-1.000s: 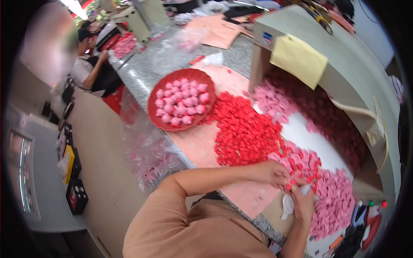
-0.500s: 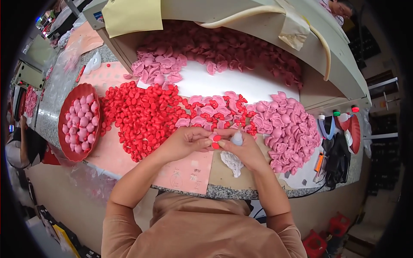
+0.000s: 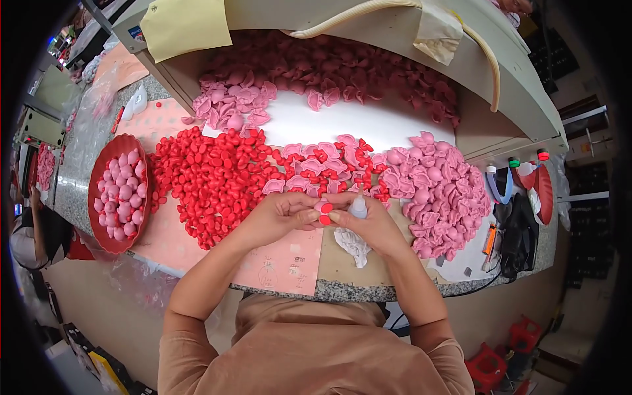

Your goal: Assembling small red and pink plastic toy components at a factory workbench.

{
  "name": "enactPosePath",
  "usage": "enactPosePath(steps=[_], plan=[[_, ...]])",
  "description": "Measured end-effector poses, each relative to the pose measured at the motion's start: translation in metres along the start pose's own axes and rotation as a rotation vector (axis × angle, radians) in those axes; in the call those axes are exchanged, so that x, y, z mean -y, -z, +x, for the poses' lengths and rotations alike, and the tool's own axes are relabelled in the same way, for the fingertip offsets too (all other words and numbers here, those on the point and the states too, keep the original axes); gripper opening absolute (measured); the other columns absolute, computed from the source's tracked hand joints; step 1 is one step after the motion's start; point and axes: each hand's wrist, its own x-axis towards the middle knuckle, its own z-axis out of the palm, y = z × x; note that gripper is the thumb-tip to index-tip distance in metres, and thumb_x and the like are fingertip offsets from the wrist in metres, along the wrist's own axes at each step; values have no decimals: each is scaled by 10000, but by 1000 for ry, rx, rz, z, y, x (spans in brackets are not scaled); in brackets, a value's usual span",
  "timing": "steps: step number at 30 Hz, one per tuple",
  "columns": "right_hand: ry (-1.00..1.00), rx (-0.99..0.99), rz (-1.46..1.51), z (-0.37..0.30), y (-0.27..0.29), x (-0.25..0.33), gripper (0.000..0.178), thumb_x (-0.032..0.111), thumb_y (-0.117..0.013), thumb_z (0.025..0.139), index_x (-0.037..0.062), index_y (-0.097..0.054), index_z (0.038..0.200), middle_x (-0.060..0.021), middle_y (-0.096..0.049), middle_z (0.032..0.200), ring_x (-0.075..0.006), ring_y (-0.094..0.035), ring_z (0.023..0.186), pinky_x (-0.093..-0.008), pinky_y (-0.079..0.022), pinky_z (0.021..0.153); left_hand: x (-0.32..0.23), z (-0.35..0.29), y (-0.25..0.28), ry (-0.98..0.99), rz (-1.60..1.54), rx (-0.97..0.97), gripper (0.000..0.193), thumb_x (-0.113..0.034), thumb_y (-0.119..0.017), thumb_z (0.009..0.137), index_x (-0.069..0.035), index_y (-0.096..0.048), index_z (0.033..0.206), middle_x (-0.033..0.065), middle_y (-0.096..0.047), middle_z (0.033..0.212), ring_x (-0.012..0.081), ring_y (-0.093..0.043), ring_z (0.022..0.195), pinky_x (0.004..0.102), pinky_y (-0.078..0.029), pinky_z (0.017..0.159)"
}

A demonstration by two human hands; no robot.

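In the head view, the step in hand seems to be the fixing of a 2-lobed red piece to a small pink piece, probably with glue from the translucent bottle. The next move, I judge, calls for a light and steady pinch, so that the red piece does not slide. Both pieces are between the 2 hands, where the fingertips meet, above the front part of the bench. The left hand is closed in a pinch on the pink piece, its fingers curled. The right hand is nearly closed also: its thumb is at the red piece, and it grips the bottle with the nozzle upward. How strongly they press, I cannot tell. A red heap lies beyond the left hand, a pink heap beyond the right, and the red dish well apart to the left
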Motion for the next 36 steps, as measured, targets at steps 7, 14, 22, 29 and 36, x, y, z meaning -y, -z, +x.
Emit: enactPosePath(steps=[7, 14, 22, 29, 36], plan=[[1, 17, 5, -1, 1, -1, 342, 80, -642, 826, -24, -549, 1139, -81, -590, 1074, -137, -570, 978, -271, -470, 851, 1, -1, 0, 16, 16, -2, 269, -84, -525, 905, 7, -529, 1158, 85, -619, 1047, 156, -606, 956, 295, -505, 848], [-2, -2, 19, 1, 3, 2, 354, 93, -654, 819, -21, -551, 1138, -81, -589, 1074, -135, -569, 975, -268, -467, 847, 1, 5, 2, 7, 13, 7, 260, -83, -531, 902, 9, -536, 1146, 83, -623, 1038, 152, -604, 948, 287, -506, 836], [18, -9, -91, 1, -5, 7, 323, 78, -615, 838, -32, -551, 1135, -71, -602, 998, -125, -585, 892, -247, -475, 806, 7, -2, 5, -50, 88, -64, 245, -148, -572, 890, 10, -564, 1077, 69, -629, 940, 133, -614, 880, 260, -525, 755], [32, -46, -37, -3, -5, -5, 310, 16, -576, 829, -59, -527, 1126, -107, -588, 985, -175, -600, 863, -301, -522, 804, 8, -2, 1, -89, 155, -62, 247, -150, -567, 893, -1, -567, 1090, 76, -626, 952, 129, -615, 866, 262, -520, 766], [1, -82, 14, -2, -8, -3, 315, 3, -550, 839, -53, -495, 1144, -125, -570, 1021, -190, -600, 883, -324, -531, 805, 13, -1, 1, -75, 67, -4, 263, -184, -567, 896, -14, -562, 1097, 57, -624, 982, 114, -606, 872, 257, -517, 751]])
